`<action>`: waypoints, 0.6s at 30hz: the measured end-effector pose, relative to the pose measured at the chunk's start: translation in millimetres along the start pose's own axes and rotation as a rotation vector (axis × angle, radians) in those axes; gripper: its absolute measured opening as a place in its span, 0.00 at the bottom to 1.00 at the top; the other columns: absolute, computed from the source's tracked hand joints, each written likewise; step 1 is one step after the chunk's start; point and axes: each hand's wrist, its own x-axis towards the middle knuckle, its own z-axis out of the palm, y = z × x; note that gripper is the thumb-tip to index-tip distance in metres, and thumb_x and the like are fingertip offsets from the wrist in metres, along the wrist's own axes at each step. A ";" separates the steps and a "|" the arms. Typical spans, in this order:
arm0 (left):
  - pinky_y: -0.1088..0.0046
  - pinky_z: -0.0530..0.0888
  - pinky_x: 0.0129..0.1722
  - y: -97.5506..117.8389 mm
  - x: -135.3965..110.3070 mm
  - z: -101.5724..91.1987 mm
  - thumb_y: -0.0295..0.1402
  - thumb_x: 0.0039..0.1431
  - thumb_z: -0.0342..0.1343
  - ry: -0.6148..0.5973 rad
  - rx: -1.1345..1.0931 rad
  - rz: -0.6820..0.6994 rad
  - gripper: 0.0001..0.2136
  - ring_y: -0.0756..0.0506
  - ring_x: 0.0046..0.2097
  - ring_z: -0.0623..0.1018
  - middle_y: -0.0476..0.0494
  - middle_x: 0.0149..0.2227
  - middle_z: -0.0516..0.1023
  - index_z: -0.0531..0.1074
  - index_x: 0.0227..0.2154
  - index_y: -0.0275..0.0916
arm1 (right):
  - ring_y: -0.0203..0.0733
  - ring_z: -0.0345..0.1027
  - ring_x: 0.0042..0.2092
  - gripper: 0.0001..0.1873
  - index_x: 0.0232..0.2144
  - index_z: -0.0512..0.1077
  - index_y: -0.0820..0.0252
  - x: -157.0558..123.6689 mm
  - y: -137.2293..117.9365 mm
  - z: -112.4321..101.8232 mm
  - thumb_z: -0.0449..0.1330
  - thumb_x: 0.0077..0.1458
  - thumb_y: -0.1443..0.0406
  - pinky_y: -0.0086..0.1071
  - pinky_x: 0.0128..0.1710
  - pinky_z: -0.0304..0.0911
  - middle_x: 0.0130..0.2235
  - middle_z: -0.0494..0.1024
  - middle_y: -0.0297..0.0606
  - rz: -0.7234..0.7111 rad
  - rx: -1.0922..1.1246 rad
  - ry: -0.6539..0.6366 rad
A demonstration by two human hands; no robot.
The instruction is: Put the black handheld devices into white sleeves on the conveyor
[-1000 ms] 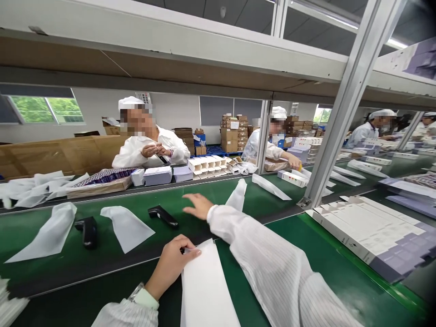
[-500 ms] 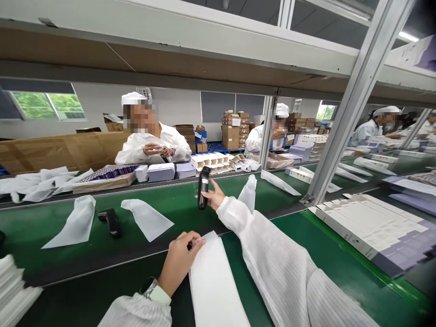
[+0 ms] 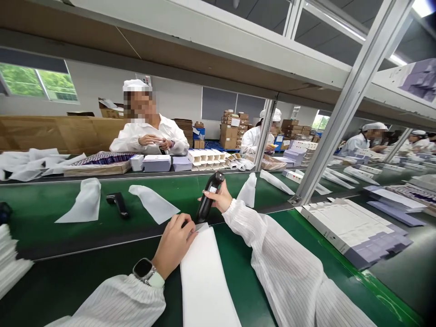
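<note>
While the right hand (image 3: 223, 199) is closed around the upper part of a black handheld device (image 3: 207, 202), holding it tilted, the device's lower end sits at the mouth of a white foam pouch (image 3: 204, 277). The left hand (image 3: 175, 243), a smartwatch (image 3: 143, 269) on its wrist, pinches that mouth's corner, fingers just beside the device's tip. The pouch lies flat on the green belt (image 3: 85, 281) between both forearms. Left of the hands, a second black device (image 3: 117, 203) lies between two more white pouches (image 3: 83, 202) (image 3: 153, 204). A stack of flat cartons (image 3: 354, 225) lies right of the right arm.
</note>
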 end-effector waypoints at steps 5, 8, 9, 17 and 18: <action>0.63 0.65 0.38 -0.4 -1.7 -1.0 0.35 0.54 0.46 0.025 0.086 0.007 0.10 0.41 0.43 0.63 0.42 0.39 0.64 0.70 0.26 0.39 | 0.37 0.69 0.26 0.43 0.49 0.43 0.41 -5.6 5.7 10.2 0.64 0.35 0.63 0.40 0.26 0.68 0.30 0.63 0.26 -0.044 -0.065 -0.063; 0.61 0.64 0.40 1.2 -1.1 -3.2 0.36 0.54 0.47 0.028 0.031 -0.004 0.10 0.40 0.44 0.62 0.41 0.40 0.64 0.70 0.24 0.39 | 0.35 0.67 0.25 0.36 0.47 0.46 0.45 -7.3 7.8 14.5 0.61 0.39 0.57 0.37 0.25 0.67 0.28 0.63 0.26 -0.069 -0.107 -0.038; 0.61 0.64 0.40 2.4 0.4 -5.0 0.37 0.53 0.48 0.021 -0.008 -0.018 0.10 0.40 0.45 0.62 0.42 0.40 0.63 0.69 0.23 0.39 | 0.35 0.67 0.24 0.33 0.46 0.47 0.47 -7.2 8.5 15.1 0.59 0.40 0.55 0.36 0.24 0.67 0.26 0.64 0.26 -0.061 -0.125 -0.028; 0.58 0.60 0.46 14.3 40.3 -47.9 0.46 0.47 0.50 -0.006 -0.323 -0.353 0.14 0.38 0.49 0.57 0.45 0.44 0.60 0.69 0.18 0.40 | 0.30 0.57 0.19 0.31 0.22 0.64 0.63 2.7 1.6 10.3 0.46 0.39 0.40 0.26 0.19 0.54 0.16 0.62 0.30 0.278 -0.246 -0.177; 0.58 0.60 0.46 16.0 45.0 -55.4 0.46 0.47 0.50 -0.005 -0.348 -0.360 0.15 0.38 0.50 0.57 0.46 0.44 0.59 0.70 0.18 0.41 | 0.32 0.59 0.21 0.35 0.20 0.65 0.64 2.5 -2.8 8.6 0.41 0.39 0.38 0.27 0.22 0.56 0.17 0.64 0.33 0.374 -0.224 -0.249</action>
